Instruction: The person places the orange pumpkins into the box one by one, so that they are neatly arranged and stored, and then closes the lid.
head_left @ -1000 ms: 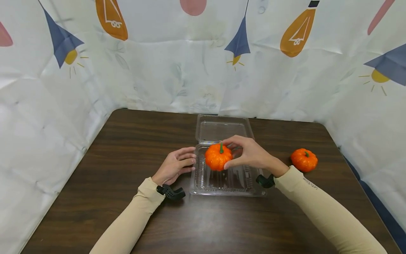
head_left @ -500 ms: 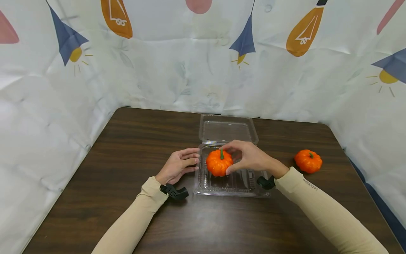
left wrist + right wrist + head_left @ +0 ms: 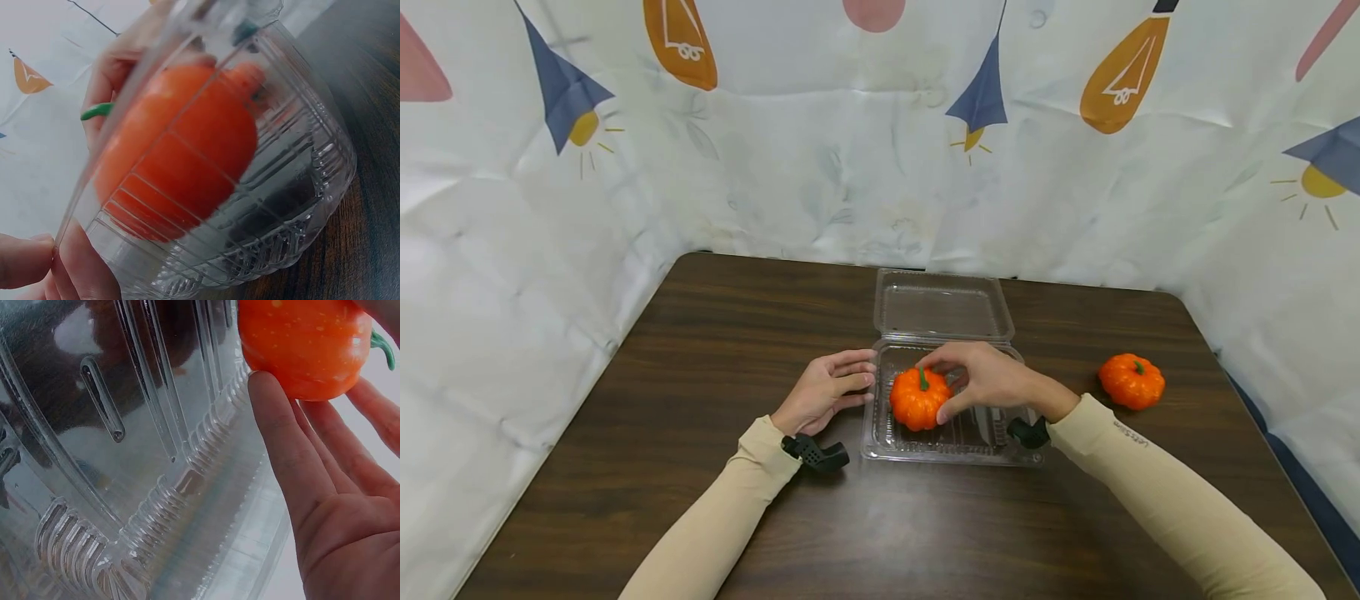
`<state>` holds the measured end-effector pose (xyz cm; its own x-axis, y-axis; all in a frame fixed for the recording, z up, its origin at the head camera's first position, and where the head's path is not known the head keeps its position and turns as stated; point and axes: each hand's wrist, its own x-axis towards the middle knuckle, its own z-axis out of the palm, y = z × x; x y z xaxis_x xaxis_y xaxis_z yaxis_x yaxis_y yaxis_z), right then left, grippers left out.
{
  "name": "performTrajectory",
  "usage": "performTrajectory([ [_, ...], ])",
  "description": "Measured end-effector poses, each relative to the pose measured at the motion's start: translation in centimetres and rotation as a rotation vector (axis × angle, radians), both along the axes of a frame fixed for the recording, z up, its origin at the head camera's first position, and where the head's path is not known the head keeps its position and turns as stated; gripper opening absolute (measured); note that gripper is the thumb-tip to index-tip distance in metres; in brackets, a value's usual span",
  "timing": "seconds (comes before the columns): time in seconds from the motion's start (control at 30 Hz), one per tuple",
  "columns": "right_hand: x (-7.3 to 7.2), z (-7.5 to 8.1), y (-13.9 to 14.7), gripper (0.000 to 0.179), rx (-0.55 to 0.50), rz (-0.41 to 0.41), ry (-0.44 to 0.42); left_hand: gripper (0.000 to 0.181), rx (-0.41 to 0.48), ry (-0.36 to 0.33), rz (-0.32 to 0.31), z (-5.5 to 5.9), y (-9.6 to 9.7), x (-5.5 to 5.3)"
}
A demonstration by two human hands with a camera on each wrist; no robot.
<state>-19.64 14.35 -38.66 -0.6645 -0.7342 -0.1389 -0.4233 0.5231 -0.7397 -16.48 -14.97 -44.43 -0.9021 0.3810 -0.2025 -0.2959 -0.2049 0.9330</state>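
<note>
A clear plastic clamshell container lies on the table with its lid tipped back, away from the person. My right hand holds a small orange pumpkin with a green stem, thumb and fingers around its sides. The pumpkin is low within the left half of the container's base. In the right wrist view, fingers reach under the pumpkin above the ribbed plastic. At the container's left side is my left hand. Its thumb and a finger pinch the thin rim in the left wrist view.
A second orange pumpkin sits on the dark wood table to the right, beyond the right forearm. White fabric printed with lamps and bulbs hangs behind the table and along both sides.
My right hand has lowered the pumpkin into the container's base. My left hand has stayed at the left rim. The whole head view has shifted slightly.
</note>
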Motion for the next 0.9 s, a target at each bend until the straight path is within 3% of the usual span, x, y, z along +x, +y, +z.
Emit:
performTrajectory([
  [0.47, -0.16, -0.81, -0.73, 0.072, 0.045, 0.032, -0.018, 0.054, -0.008, -0.007, 0.011, 0.03, 0.12, 0.03],
  [0.9, 0.13, -0.08, -0.48, 0.071, 0.033, 0.026, -0.059, 0.054, -0.003, -0.005, 0.012, 0.03, 0.09, 0.1],
])
